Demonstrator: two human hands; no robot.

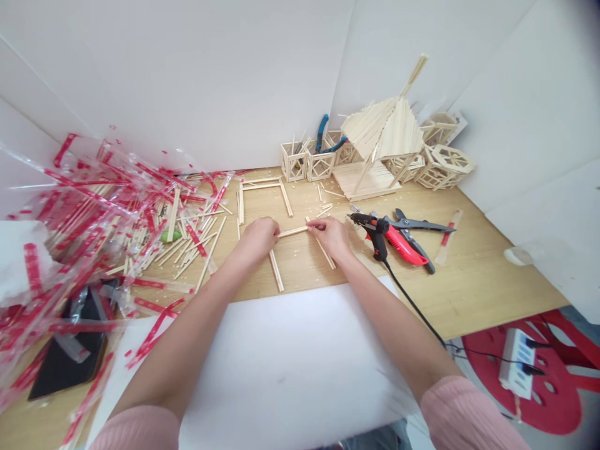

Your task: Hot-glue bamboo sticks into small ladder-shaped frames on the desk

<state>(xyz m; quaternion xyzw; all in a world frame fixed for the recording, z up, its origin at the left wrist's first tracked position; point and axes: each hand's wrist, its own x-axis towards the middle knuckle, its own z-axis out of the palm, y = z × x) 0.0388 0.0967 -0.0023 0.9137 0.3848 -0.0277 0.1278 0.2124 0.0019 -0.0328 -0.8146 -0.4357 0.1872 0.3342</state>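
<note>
My left hand [262, 237] and my right hand [330, 237] are closed on a small three-sided frame of wooden sticks [293, 232], one at each upper corner. Its crosspiece runs between my fingers, and its two legs point toward me on the table. The left fingertips are partly hidden behind the hand; on the right, thumb and forefinger pinch the corner. Just beyond lies a similar three-sided stick frame [260, 184], its legs also toward me. Right of my right hand rests a black glue gun [370, 228] with a cord.
Red-handled cutters [404, 245] and grey shears [415, 225] lie at right. A stick house model [382, 137] and stick boxes [320, 165] stand at the back. Loose sticks [187, 247] and red-and-clear wrappers [117, 181] crowd the left, near a phone [70, 362]. White paper [290, 362] covers the front.
</note>
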